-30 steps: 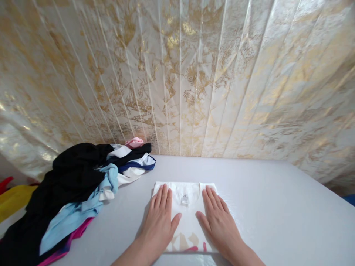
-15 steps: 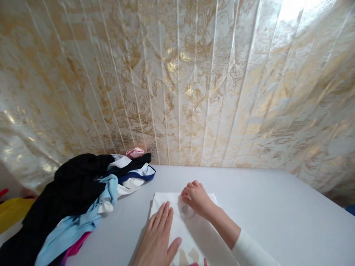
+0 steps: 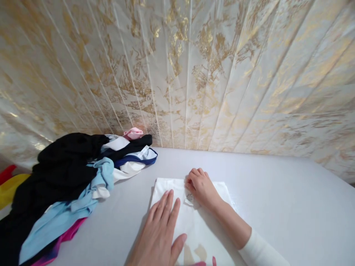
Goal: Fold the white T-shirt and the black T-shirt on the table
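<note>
Right hand [image 3: 201, 186] has moved from flat at right to curled at the far edge of the folded white fabric T-shirt [image 3: 194, 229], near centre on the smooth pale-grey bench [image 3: 283, 207]; grip undetermined. Left hand [image 3: 162, 229] lies flat, holding nothing. Uneven pulling could skew the folds. White neck label [image 3: 189, 202]: dark print, illegible.

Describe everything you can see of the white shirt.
The shirt looks like thin, smooth cloth, folded flat on the table, neck end at the far side. A label shows at the neck, and a tan-and-pink print near the picture's bottom edge, which cuts the shirt off. The left hand lies flat on it; the right hand curls over the neck, partly hiding it.
</note>
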